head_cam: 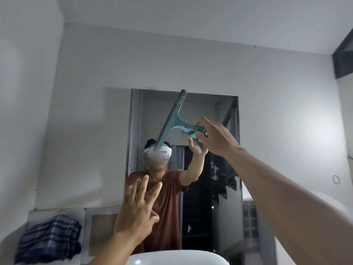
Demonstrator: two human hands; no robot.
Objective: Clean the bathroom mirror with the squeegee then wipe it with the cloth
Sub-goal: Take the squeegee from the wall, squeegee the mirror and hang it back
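Note:
A tall mirror (206,111) hangs on the white wall ahead and reflects a person in a red shirt. My right hand (215,138) grips the handle of a teal squeegee (172,119), whose blade stands nearly upright, tilted right at the top, against the mirror's upper middle. My left hand (137,209) hovers lower, near the mirror's bottom left edge, with fingers spread and nothing in it. A blue plaid cloth (49,240) lies bunched on the ledge at the lower left.
A white basin rim (177,258) shows at the bottom centre. A tiled ledge (91,213) runs below the mirror on the left. A white rounded fixture (332,203) sits at the right. A dark window frame (343,60) is at the upper right.

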